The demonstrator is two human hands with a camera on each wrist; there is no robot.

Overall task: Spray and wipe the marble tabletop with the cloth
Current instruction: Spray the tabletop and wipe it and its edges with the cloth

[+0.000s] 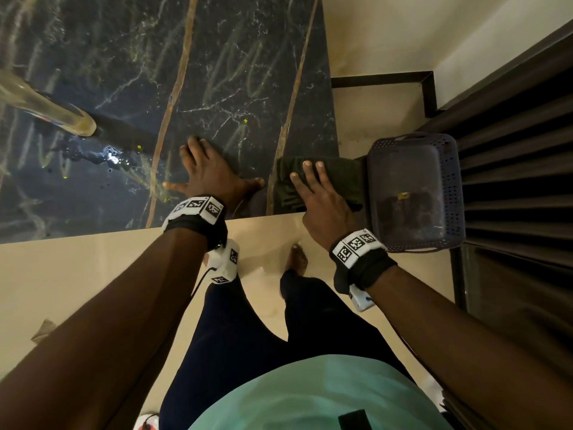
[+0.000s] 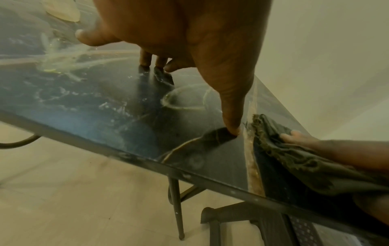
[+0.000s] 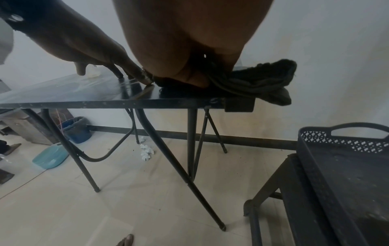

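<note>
The dark marble tabletop [image 1: 232,72] has gold veins, yellowish streaks and a wet patch [image 1: 108,156] at the left. My left hand [image 1: 210,172] lies on it near the front edge with fingers spread straight, and the thumb tip [image 2: 231,128] touches the marble. My right hand [image 1: 322,193] presses flat on a dark green cloth [image 1: 341,178] at the table's front right corner. The cloth [image 3: 263,83] hangs partly over the table's right edge. A translucent bottle [image 1: 55,110] stands at the left on the tabletop; its top is out of frame.
A dark blue perforated basket [image 1: 455,181] sits on a dark stool [image 3: 280,183] right beside the table's right end. Thin metal table legs [image 3: 189,141] stand below. A blue bin [image 3: 76,131] and a turquoise tub [image 3: 50,158] are on the tiled floor.
</note>
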